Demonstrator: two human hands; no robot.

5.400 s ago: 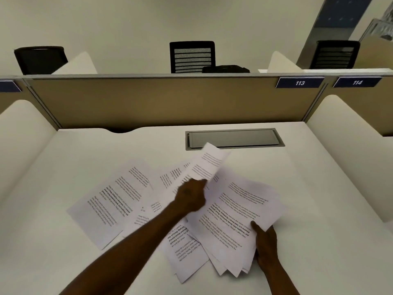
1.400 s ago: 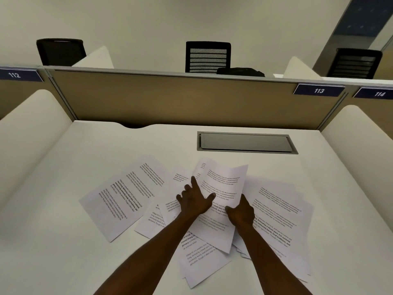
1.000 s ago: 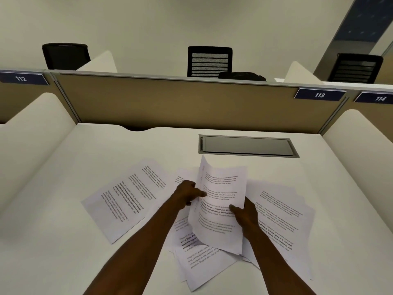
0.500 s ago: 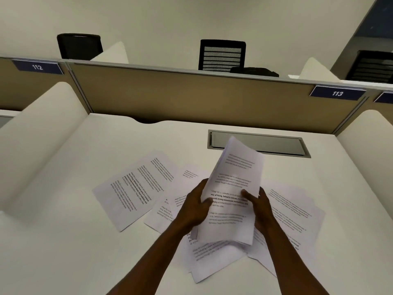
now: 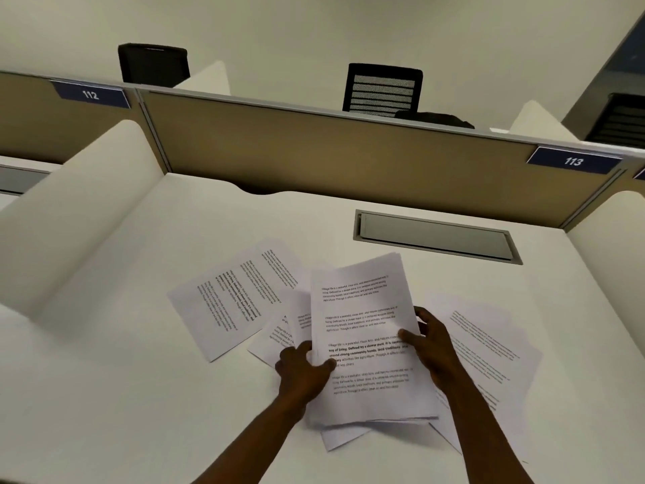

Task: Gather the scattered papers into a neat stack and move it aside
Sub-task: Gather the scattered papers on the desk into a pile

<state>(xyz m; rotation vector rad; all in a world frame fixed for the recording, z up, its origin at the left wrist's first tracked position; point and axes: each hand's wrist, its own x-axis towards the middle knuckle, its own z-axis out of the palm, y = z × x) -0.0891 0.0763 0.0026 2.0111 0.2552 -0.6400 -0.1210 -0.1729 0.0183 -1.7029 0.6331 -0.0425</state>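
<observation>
We hold the gathered stack (image 5: 366, 340) just in front of the desk's metal hatch (image 5: 436, 235), left hand (image 5: 303, 370) and right hand (image 5: 431, 338) each gripping a side edge, probably to square it, while loose papers (image 5: 230, 298) lie left of the hatch.

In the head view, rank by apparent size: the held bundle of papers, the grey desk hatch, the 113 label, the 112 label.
1. Held bundle of papers, nearest the camera.
2. Grey desk hatch.
3. 113 label and 112 label: look alike, so unranked.
</observation>
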